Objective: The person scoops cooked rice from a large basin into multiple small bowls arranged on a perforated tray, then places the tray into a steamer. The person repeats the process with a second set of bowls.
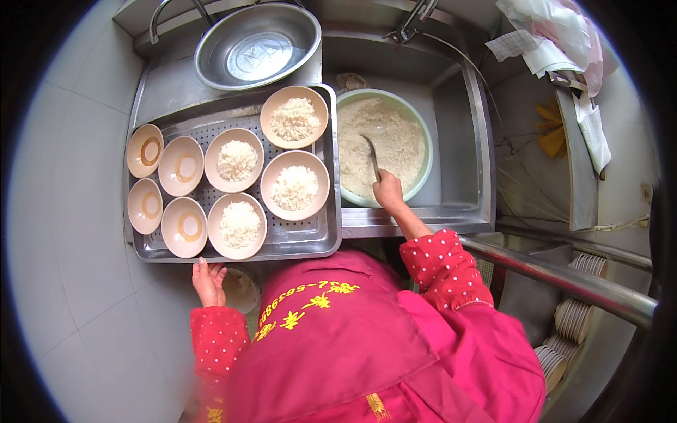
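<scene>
My right hand [389,189] grips the handle of a metal spoon [373,158], its head down in the rice [391,127]. That rice fills much of a pale green basin [427,158] in the sink. At the tray's front edge is my left hand [210,280], palm turned up and fingers apart, fingertips at the rim. The perforated metal tray [304,240] carries several beige bowls. Portions of rice lie in the bowls on its right half, such as the front bowl [214,232]. Bowls on the left, like this one [172,180], hold only a brownish ring mark.
A large steel basin [209,69] stands behind the tray, near a faucet [156,26]. The basin of rice sits inside a steel sink [460,143]. To the right run metal rails [555,280], with stacked bowls [574,320] below. Plastic bags [566,37] hang upper right.
</scene>
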`<action>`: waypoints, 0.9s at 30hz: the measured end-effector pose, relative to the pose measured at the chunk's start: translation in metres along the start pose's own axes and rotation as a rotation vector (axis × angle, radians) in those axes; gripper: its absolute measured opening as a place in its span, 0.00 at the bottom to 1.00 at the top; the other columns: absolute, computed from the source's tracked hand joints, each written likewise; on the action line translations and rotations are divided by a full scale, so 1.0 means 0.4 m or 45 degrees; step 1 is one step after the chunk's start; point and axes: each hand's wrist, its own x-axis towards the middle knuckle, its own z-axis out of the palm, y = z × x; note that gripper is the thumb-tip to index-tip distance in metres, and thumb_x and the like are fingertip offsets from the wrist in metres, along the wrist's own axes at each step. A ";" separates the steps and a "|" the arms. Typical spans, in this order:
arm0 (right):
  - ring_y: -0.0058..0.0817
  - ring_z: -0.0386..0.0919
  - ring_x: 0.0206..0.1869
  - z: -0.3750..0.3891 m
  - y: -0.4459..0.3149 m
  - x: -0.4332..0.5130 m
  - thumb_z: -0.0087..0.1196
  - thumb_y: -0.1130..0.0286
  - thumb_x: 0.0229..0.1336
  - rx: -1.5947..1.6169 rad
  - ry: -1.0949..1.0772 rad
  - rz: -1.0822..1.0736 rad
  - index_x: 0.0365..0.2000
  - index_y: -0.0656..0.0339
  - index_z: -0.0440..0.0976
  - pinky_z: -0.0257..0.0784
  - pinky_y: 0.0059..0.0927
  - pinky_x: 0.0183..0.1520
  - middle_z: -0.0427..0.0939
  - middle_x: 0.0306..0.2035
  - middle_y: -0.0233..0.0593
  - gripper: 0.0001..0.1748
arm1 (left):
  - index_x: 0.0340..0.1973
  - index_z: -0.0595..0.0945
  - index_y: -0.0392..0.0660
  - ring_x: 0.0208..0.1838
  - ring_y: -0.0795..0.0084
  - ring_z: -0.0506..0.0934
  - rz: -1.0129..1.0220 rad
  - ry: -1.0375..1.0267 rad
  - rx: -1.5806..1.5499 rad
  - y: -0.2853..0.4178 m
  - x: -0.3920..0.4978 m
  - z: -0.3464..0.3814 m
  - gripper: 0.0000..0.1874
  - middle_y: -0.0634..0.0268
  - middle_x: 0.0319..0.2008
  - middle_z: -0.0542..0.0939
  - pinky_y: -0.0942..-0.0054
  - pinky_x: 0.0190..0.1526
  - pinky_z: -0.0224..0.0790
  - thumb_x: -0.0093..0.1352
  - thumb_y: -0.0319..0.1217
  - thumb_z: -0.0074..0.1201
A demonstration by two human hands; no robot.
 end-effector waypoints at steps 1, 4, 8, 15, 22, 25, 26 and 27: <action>0.40 0.75 0.24 -0.017 -0.001 0.004 0.46 0.74 0.51 0.322 -0.124 0.180 0.46 0.62 0.71 0.69 0.39 0.25 0.76 0.24 0.50 0.19 | 0.41 0.70 0.46 0.37 0.71 0.75 0.001 0.002 0.005 0.000 0.001 0.000 0.10 0.65 0.34 0.75 0.75 0.33 0.71 0.72 0.38 0.44; 0.11 0.52 0.12 -0.084 0.032 0.029 0.48 0.74 0.56 1.288 -0.620 0.833 0.49 0.60 0.68 0.44 0.17 0.12 0.63 0.17 0.26 0.18 | 0.41 0.70 0.46 0.36 0.71 0.75 -0.016 0.023 0.021 0.003 0.003 -0.001 0.10 0.66 0.34 0.75 0.75 0.33 0.71 0.72 0.38 0.45; 0.09 0.47 0.13 -0.129 0.068 0.042 0.42 0.76 0.59 1.781 -0.760 1.036 0.53 0.60 0.63 0.41 0.13 0.12 0.57 0.17 0.23 0.19 | 0.42 0.70 0.46 0.36 0.72 0.75 0.006 0.037 0.025 0.000 0.003 -0.001 0.10 0.66 0.34 0.75 0.76 0.33 0.70 0.72 0.38 0.45; 0.08 0.49 0.12 -0.204 0.103 -0.011 0.43 0.74 0.60 1.657 -0.611 0.947 0.55 0.59 0.61 0.43 0.14 0.12 0.60 0.18 0.24 0.21 | 0.41 0.70 0.46 0.37 0.73 0.75 0.018 0.057 0.015 0.000 0.000 0.006 0.10 0.67 0.33 0.75 0.74 0.35 0.70 0.71 0.38 0.46; 0.09 0.49 0.12 -0.315 0.100 -0.048 0.43 0.74 0.61 1.602 -0.468 0.961 0.52 0.61 0.62 0.42 0.13 0.12 0.60 0.18 0.25 0.18 | 0.39 0.71 0.47 0.36 0.73 0.75 0.047 -0.024 -0.051 -0.012 0.010 -0.007 0.10 0.68 0.33 0.75 0.74 0.34 0.69 0.71 0.39 0.47; 0.08 0.49 0.13 -0.378 0.073 -0.072 0.43 0.74 0.62 1.603 -0.410 0.937 0.53 0.60 0.62 0.43 0.11 0.12 0.61 0.19 0.25 0.19 | 0.39 0.72 0.47 0.36 0.73 0.75 0.054 -0.053 -0.064 -0.019 0.018 -0.010 0.10 0.69 0.33 0.76 0.75 0.34 0.69 0.71 0.40 0.46; 0.08 0.49 0.13 -0.405 0.059 -0.081 0.43 0.74 0.62 1.616 -0.399 0.927 0.54 0.60 0.62 0.43 0.11 0.12 0.61 0.19 0.25 0.19 | 0.39 0.72 0.47 0.36 0.73 0.76 0.054 -0.067 -0.064 -0.021 0.019 -0.011 0.10 0.69 0.33 0.76 0.75 0.34 0.69 0.71 0.40 0.46; 0.08 0.49 0.13 -0.433 0.041 -0.089 0.43 0.74 0.62 1.627 -0.391 0.916 0.55 0.59 0.62 0.43 0.10 0.12 0.61 0.19 0.25 0.20 | 0.39 0.72 0.47 0.36 0.74 0.76 0.055 -0.078 -0.065 -0.021 0.020 -0.012 0.10 0.69 0.33 0.76 0.76 0.33 0.69 0.71 0.39 0.46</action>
